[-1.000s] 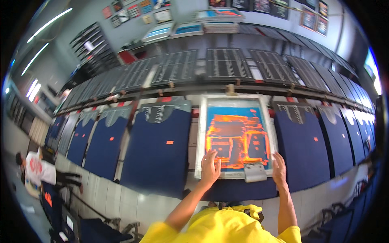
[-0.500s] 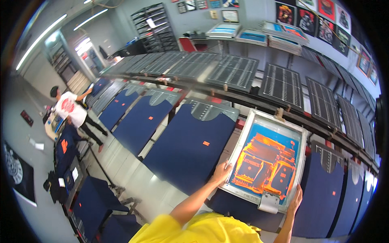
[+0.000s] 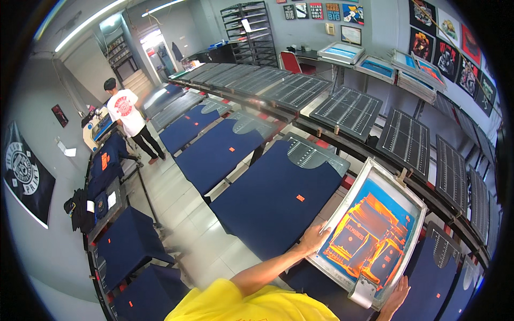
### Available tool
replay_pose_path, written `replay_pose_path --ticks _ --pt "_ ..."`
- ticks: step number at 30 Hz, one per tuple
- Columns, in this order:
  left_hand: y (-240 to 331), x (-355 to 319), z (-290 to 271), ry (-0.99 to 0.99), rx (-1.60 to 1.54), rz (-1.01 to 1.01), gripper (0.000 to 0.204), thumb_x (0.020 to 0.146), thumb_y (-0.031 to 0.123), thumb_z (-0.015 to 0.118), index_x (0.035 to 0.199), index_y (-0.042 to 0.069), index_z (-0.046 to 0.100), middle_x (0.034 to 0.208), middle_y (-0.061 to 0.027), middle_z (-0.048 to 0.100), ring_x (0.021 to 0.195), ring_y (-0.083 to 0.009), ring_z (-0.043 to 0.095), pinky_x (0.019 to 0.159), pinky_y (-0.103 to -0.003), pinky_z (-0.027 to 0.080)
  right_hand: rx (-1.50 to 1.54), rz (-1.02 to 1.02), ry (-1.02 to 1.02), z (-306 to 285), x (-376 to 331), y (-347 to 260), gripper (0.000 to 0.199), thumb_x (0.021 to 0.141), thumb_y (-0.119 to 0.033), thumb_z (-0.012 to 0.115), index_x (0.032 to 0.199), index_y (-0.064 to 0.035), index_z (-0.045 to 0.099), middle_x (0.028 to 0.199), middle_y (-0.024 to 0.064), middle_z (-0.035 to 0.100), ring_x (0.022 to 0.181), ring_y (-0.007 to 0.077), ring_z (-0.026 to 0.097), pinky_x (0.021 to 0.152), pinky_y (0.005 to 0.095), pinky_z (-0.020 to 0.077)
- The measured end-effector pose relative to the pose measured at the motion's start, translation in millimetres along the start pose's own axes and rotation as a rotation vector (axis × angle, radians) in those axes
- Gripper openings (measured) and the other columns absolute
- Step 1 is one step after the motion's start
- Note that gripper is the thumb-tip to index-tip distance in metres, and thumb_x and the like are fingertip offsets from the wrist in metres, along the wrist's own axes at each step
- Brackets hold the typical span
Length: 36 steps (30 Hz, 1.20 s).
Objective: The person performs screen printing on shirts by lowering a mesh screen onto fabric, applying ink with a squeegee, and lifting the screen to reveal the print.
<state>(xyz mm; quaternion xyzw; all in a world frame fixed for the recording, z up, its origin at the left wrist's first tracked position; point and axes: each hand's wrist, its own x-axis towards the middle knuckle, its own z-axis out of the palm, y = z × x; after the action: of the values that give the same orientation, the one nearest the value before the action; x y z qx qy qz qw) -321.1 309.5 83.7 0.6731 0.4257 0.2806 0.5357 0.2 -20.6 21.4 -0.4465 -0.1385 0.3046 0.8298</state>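
Note:
A screen-printing frame with a pale rim and a blue mesh smeared with orange ink lies tilted in front of me at the right. My left hand is closed on its left edge. At the lower right corner my right hand grips the rim, with its fingers along the edge. A squeegee with a pale handle rests inside the frame at its near end. Left of the frame, a navy fabric panel with a small orange print covers a printing board. What lies under the frame is mostly hidden.
More navy panels lie on boards to the left, and others at the right. Bare dark boards line the far rail. A person in a white T-shirt stands at the far left. Several frames are stacked at the back.
My view has turned left, so the scene sits farther right. The frame looks more tilted, with both hands still at it. The person in the white T-shirt has drawn in an outstretched arm.

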Motion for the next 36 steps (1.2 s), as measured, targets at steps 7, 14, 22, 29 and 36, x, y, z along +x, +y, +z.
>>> replay_pose_path --ticks 7,14,22,29,36 --pt "-4 2 -63 0.043 -0.108 0.150 0.042 0.098 0.021 0.055 0.131 -0.004 0.055 0.121 -0.0170 0.067 0.112 -0.0192 0.063 0.095 -0.032 0.046 -0.078 -0.063 -0.081 65 -26 5 0.068 0.104 -0.047 0.034 0.147 0.0053 0.033 0.151 0.0213 0.038 0.143 0.0292 0.031 0.119 0.0408 0.0195" --pt "-69 29 -195 0.023 -0.344 0.077 0.039 0.097 0.012 0.052 0.132 -0.006 0.055 0.120 -0.0110 0.067 0.106 -0.0128 0.061 0.090 -0.027 0.047 -0.210 -0.087 -0.033 198 -59 77 0.065 0.101 -0.043 0.040 0.144 0.0057 0.039 0.149 0.0195 0.041 0.142 0.0291 0.034 0.120 0.0396 0.0197" --pt "-101 75 -337 0.089 -0.020 0.046 0.044 0.096 0.019 0.056 0.126 -0.013 0.056 0.121 -0.0218 0.066 0.112 -0.0233 0.064 0.097 -0.030 0.046 -0.089 -0.040 -0.007 332 -68 169 0.065 0.098 -0.042 0.053 0.140 0.0071 0.041 0.142 0.0192 0.048 0.133 0.0290 0.044 0.115 0.0424 0.0301" --pt "-113 116 -396 0.083 -0.053 -0.036 0.048 0.097 0.024 0.054 0.128 -0.012 0.055 0.127 -0.0237 0.063 0.121 -0.0266 0.059 0.103 -0.032 0.042 -0.116 -0.034 0.052 382 -52 221 0.057 0.100 -0.033 0.053 0.138 0.0080 0.044 0.139 0.0192 0.050 0.129 0.0272 0.048 0.113 0.0405 0.0344" --pt "-125 142 -402 0.058 -0.033 -0.050 0.047 0.096 0.023 0.055 0.128 -0.012 0.056 0.129 -0.0238 0.062 0.123 -0.0266 0.058 0.104 -0.032 0.042 -0.142 -0.041 0.040 398 -42 228 0.057 0.100 -0.030 0.053 0.140 0.0095 0.042 0.139 0.0213 0.050 0.129 0.0281 0.049 0.112 0.0400 0.0356"
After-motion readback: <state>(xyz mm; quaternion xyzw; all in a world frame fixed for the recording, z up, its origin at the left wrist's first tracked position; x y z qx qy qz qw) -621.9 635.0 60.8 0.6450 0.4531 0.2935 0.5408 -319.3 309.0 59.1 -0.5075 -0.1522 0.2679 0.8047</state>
